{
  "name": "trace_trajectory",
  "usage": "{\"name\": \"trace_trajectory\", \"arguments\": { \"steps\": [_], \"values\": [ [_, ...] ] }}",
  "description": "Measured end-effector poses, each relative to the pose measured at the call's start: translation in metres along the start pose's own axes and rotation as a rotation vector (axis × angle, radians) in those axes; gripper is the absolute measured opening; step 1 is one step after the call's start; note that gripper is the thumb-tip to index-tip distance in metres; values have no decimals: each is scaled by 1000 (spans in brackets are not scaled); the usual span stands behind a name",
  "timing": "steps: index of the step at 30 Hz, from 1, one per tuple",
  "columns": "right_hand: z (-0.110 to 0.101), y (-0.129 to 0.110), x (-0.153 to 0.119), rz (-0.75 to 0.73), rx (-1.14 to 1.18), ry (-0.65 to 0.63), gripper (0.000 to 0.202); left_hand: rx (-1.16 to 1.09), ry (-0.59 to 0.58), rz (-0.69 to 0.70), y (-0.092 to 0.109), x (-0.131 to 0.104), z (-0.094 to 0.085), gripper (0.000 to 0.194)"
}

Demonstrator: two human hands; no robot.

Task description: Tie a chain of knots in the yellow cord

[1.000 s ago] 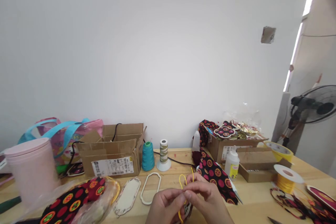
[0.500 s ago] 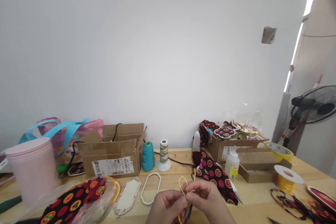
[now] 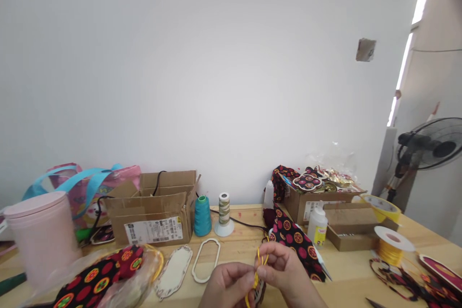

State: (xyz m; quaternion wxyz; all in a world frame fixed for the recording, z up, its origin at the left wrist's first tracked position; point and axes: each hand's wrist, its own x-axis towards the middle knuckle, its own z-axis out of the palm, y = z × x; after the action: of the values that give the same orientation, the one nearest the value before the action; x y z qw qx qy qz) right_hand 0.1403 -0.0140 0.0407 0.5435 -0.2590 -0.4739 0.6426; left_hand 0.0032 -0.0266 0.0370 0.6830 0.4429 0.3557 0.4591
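Note:
Low in the middle of the head view, my left hand (image 3: 232, 286) and my right hand (image 3: 282, 272) meet fingertip to fingertip over a yellow cord (image 3: 256, 279). Both are closed in a pinch on this cord. A small loop of it stands up by my right fingers, and a strand hangs below my left thumb. Under the fingers a small dark patterned piece (image 3: 260, 293) shows in part; the rest is hidden by the hands. A white oval frame (image 3: 206, 261) lies just left of my left hand. Dark patterned fabric (image 3: 296, 245) lies beyond my right hand.
A pink canister (image 3: 41, 236) and a cardboard box (image 3: 153, 211) stand at left. Two thread cones, one teal (image 3: 202, 216), stand in the middle. At right are a glue bottle (image 3: 317, 226), a filled box (image 3: 310, 197), a yellow cord spool (image 3: 391, 245) and a pointed tip (image 3: 374, 303).
The tall cord loop above my fingers has become smaller and tighter, nearer my right fingertips. Both hands stay in nearly the same place. The whole view has shifted slightly.

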Motion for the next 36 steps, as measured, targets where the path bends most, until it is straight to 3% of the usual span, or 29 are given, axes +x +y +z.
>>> {"name": "trace_trajectory", "arguments": {
  "steps": [4, 8, 18, 25, 36],
  "values": [
    [-1, 3, 2, -22, -37, 92, 31, -53, 52, 12, 2, -1, 2, 34],
    [-3, 9, 5, -17, -51, 89, 34, 24, 122, 37, -2, 2, 1, 32],
    [-3, 10, 1, -9, -13, 52, 33, -91, 70, -22, 1, -1, 3, 28],
    [-1, 11, 2, 4, 56, 100, 29, 40, 160, 63, 2, -1, 5, 28],
    [-4, 10, 3, -1, -18, 119, 30, 39, 206, 110, 8, -4, 11, 22]
  ]
}}
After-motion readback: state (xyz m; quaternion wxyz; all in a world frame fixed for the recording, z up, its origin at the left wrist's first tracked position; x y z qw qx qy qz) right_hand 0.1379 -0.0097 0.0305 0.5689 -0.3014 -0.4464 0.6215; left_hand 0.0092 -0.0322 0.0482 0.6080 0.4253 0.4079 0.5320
